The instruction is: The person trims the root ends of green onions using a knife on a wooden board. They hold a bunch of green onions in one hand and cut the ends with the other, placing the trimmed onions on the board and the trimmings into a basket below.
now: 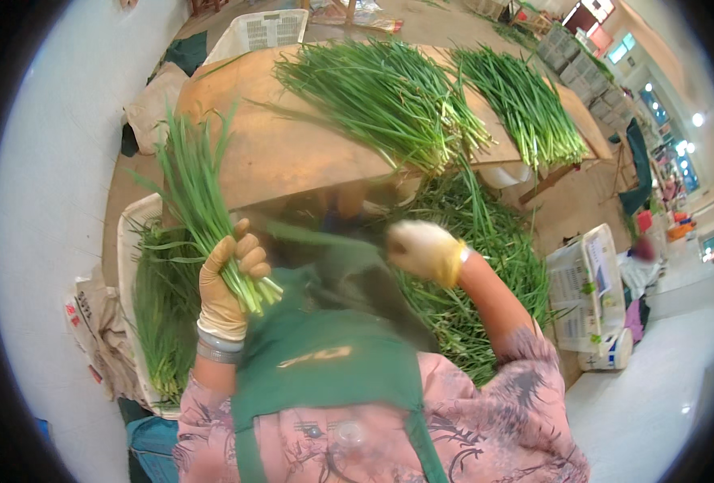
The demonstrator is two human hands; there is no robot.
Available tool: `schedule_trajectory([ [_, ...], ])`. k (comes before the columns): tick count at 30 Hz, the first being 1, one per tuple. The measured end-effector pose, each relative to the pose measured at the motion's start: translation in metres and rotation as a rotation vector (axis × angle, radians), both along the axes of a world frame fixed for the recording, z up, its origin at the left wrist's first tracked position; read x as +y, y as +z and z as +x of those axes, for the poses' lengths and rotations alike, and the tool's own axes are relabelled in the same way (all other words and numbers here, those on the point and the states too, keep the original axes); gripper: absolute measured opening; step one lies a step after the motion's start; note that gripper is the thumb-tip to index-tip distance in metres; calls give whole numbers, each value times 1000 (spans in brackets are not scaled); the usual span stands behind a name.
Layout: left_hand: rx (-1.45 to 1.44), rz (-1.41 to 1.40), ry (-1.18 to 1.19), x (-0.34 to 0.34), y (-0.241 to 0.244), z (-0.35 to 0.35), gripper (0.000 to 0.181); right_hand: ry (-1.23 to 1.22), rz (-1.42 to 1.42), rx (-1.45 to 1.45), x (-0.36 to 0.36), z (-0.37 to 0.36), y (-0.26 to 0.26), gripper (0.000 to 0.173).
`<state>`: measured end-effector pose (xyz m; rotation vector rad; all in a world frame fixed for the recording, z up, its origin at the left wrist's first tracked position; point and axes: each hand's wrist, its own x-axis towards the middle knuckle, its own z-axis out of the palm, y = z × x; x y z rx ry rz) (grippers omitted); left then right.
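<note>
My left hand (227, 281), in a cream glove, grips a bunch of green Chinese chives (194, 187) near its pale stem ends, with the leaves pointing up. My right hand (420, 250), in a white and yellow glove, is blurred and curled over my lap; a blurred green leaf stretches left from it, and whether the fingers hold it is unclear. Beyond my hands, a large pile of chives (387, 102) lies on the wooden table (260, 151), with a second pile (523, 108) to its right.
A white plastic crate (129, 253) of chives stands at my left. Loose greens (489, 253) are heaped below the table at my right, near another white crate (580, 290). A white basket (266, 30) stands behind the table. A white wall (55, 181) borders the left side.
</note>
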<state>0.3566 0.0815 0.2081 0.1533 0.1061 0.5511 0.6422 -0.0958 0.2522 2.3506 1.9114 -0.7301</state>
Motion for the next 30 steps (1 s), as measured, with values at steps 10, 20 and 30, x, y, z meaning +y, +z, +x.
schedule_trajectory([
  [10,5,-49,-136,-16,4,22,41,-459,787,-603,0,65,45,34],
  [20,85,40,-42,-15,11,4,33,-425,457,-328,51,65,18,36],
  [30,157,53,79,-35,27,0,31,-417,558,495,47,49,64,45],
])
